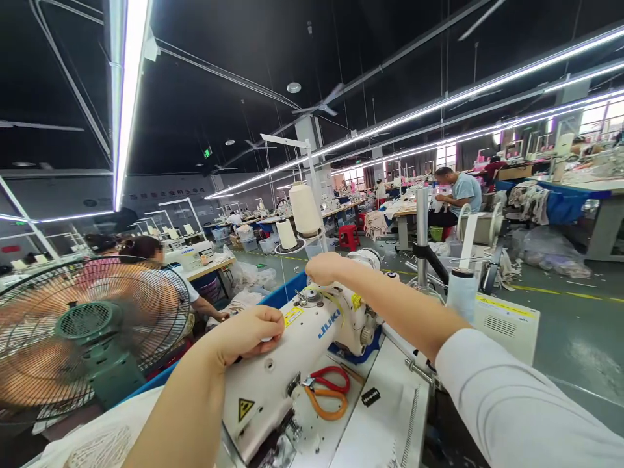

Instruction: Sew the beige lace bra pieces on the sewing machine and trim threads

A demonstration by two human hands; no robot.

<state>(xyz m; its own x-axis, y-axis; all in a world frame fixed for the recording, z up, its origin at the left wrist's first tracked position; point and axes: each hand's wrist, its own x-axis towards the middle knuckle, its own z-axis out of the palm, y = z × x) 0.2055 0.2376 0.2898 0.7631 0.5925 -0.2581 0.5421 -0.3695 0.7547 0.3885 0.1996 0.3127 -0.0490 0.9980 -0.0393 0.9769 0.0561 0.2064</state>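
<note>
My left hand (251, 333) is curled shut, pinching something small on top of the white Juki sewing machine (292, 364). My right hand (325, 268), loosely closed, rests at its far end; whether it grips thread, I cannot tell. The machine's long axis runs between them.

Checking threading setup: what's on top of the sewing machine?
Both hands rest on the sewing machine: left hand mid-arm, right hand at its far end. What lies beneath their fingers is hidden.

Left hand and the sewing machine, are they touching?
Touching. The head view shows the left hand resting closed on top of the white sewing machine, no gap between them.
</note>
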